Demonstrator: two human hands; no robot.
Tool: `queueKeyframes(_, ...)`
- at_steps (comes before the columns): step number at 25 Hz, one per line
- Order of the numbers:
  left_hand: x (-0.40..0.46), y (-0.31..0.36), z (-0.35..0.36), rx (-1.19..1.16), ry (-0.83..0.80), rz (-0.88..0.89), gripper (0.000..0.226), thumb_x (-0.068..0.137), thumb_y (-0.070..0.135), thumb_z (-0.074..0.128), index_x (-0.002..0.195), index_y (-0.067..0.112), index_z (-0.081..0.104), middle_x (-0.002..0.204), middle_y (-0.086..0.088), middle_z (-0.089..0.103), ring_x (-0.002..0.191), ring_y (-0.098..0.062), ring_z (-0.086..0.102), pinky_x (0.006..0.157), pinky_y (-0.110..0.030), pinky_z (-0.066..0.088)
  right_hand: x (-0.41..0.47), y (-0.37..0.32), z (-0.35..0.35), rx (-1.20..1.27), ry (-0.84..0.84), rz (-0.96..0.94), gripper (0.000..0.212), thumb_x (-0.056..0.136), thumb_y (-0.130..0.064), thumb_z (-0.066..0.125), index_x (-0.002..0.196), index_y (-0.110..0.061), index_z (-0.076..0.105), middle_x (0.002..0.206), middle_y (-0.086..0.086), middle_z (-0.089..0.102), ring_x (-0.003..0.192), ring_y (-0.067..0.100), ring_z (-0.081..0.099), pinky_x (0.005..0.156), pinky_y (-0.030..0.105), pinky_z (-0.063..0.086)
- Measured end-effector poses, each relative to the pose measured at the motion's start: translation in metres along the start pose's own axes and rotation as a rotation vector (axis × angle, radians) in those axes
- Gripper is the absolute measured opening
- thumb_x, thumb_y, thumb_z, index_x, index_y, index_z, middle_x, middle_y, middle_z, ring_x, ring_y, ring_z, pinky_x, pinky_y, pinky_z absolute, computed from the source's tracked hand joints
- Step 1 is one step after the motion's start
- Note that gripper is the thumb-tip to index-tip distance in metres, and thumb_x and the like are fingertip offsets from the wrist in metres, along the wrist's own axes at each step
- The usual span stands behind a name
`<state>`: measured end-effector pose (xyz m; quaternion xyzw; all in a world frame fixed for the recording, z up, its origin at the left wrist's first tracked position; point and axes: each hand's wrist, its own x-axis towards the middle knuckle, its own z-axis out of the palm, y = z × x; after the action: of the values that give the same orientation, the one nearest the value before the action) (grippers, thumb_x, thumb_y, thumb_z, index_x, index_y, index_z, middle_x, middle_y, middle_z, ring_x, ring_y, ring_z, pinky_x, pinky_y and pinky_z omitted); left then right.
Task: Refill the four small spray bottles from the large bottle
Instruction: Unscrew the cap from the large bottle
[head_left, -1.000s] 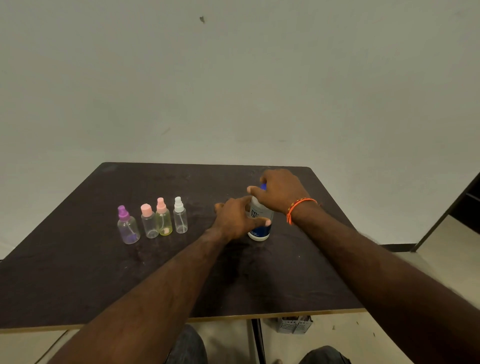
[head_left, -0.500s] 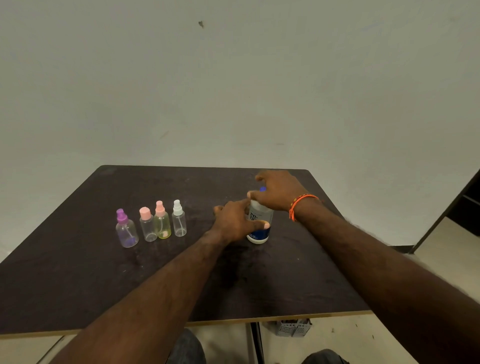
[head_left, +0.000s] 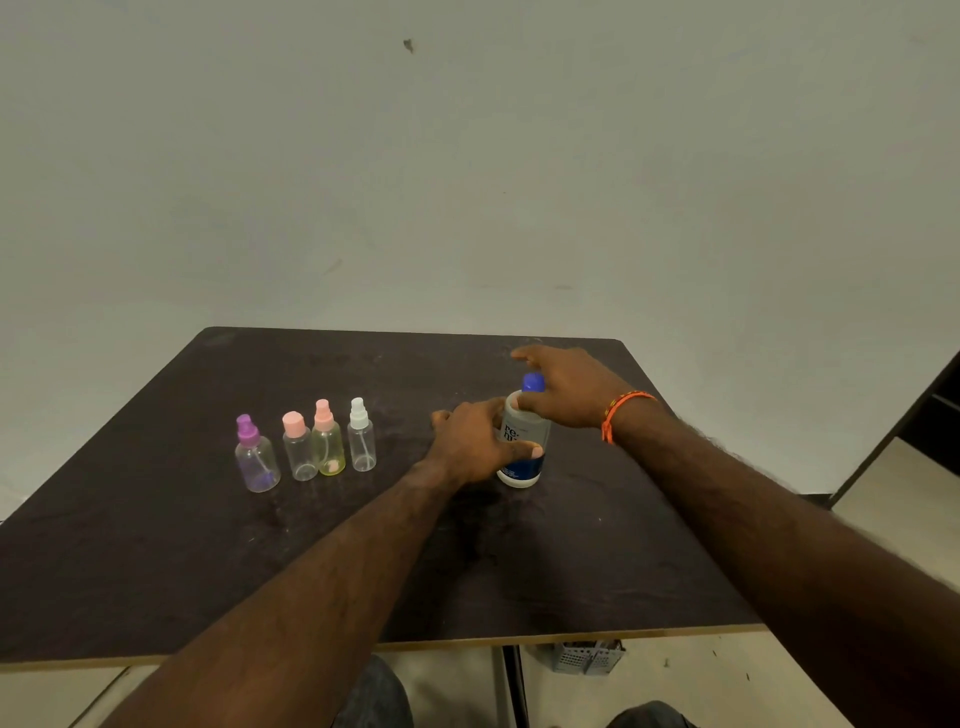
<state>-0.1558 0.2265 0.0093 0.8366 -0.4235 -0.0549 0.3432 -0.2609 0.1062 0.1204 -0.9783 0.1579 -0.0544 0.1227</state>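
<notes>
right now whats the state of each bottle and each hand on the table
large white bottle with blue cap: upright on the dark table, cap on
left hand: fingers wrapped round the large bottle's body
right hand: at the blue cap, thumb on the bottle's shoulder
purple-capped clear small bottle: upright, capped
round pink-capped clear bottle: upright, capped
pink-capped yellowish bottle: upright, capped
white-capped clear bottle: upright, capped

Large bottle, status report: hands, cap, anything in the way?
Left hand grips large bottle body, upright on table. Right hand over blue cap, cap on. Four small spray bottles capped, standing apart to the left; nothing between.
</notes>
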Motion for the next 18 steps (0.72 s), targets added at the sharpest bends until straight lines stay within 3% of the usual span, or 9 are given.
queueKeyframes(2,0.0003,0.0009,-0.0003,0.006,0.003,0.005,0.064,0.079,0.071,0.074,0.132,0.039,0.062,0.122,0.013,0.073,0.119,-0.013,0.062,0.098,-0.042,0.028,0.003,0.0054,0.0007,-0.042,0.053,0.059,0.04,0.093,-0.048,0.062,0.121,-0.02,0.062,0.116,0.006,0.067,0.099,0.021,0.061,0.081,0.032,0.047)
queueKeyframes(5,-0.0008,0.0008,-0.0001,0.009,0.001,0.015,0.066,0.079,0.072,0.074,0.135,0.039,0.061,0.123,0.012,0.073,0.119,-0.014,0.062,0.094,-0.039,0.025,0.0058,0.0033,-0.0014,-0.031,-0.013,0.036,0.022,0.096,-0.029,0.061,0.116,-0.018,0.064,0.117,0.006,0.066,0.099,0.02,0.059,0.083,0.031,0.047)
queueKeyframes(7,-0.0013,0.0002,0.0,0.004,0.008,0.018,0.065,0.079,0.072,0.073,0.134,0.04,0.061,0.121,0.012,0.073,0.118,-0.014,0.063,0.094,-0.039,0.024,0.0051,0.0018,-0.0052,-0.049,-0.103,-0.03,0.031,0.091,-0.006,0.057,0.118,-0.019,0.066,0.124,0.004,0.063,0.11,0.023,0.058,0.091,0.033,0.049)
queueKeyframes(9,-0.0016,0.0004,-0.0001,0.001,0.007,0.015,0.066,0.079,0.072,0.073,0.134,0.039,0.06,0.121,0.013,0.073,0.119,-0.014,0.063,0.096,-0.04,0.025,0.0018,0.0009,-0.0084,-0.059,-0.156,-0.081,0.05,0.087,0.0,0.056,0.131,-0.023,0.062,0.132,0.002,0.06,0.119,0.023,0.056,0.097,0.033,0.047)
queueKeyframes(11,-0.0016,0.0007,-0.0001,-0.005,0.009,0.014,0.066,0.079,0.071,0.073,0.135,0.039,0.06,0.122,0.013,0.073,0.12,-0.014,0.062,0.099,-0.042,0.027,0.0019,0.0025,-0.0083,-0.03,-0.066,-0.079,0.054,0.092,-0.018,0.062,0.143,-0.026,0.05,0.137,0.003,0.057,0.123,0.022,0.054,0.099,0.033,0.044)
queueKeyframes(14,-0.0016,0.0013,-0.0004,0.006,0.015,0.016,0.066,0.08,0.071,0.073,0.136,0.039,0.06,0.124,0.012,0.072,0.121,-0.014,0.062,0.101,-0.044,0.029,0.0074,0.0069,-0.0067,-0.135,0.044,0.0,0.044,0.094,-0.048,0.06,0.127,-0.018,0.061,0.12,0.005,0.066,0.105,0.022,0.059,0.089,0.035,0.048)
queueKeyframes(16,-0.0019,0.0014,-0.0003,0.008,0.011,0.012,0.068,0.081,0.071,0.073,0.138,0.038,0.059,0.127,0.011,0.072,0.122,-0.015,0.062,0.103,-0.044,0.028,0.0077,0.0064,-0.0072,-0.129,0.004,-0.021,0.032,0.097,-0.036,0.058,0.121,-0.016,0.065,0.118,0.006,0.067,0.102,0.02,0.059,0.088,0.034,0.049)
queueKeyframes(18,-0.0025,0.0017,0.0004,-0.003,0.014,0.005,0.066,0.082,0.069,0.073,0.138,0.037,0.059,0.127,0.01,0.072,0.122,-0.016,0.062,0.104,-0.044,0.027,0.0059,0.0042,-0.0092,-0.09,-0.064,-0.089,0.027,0.095,-0.011,0.056,0.118,-0.016,0.069,0.123,0.004,0.064,0.106,0.019,0.057,0.091,0.032,0.047)
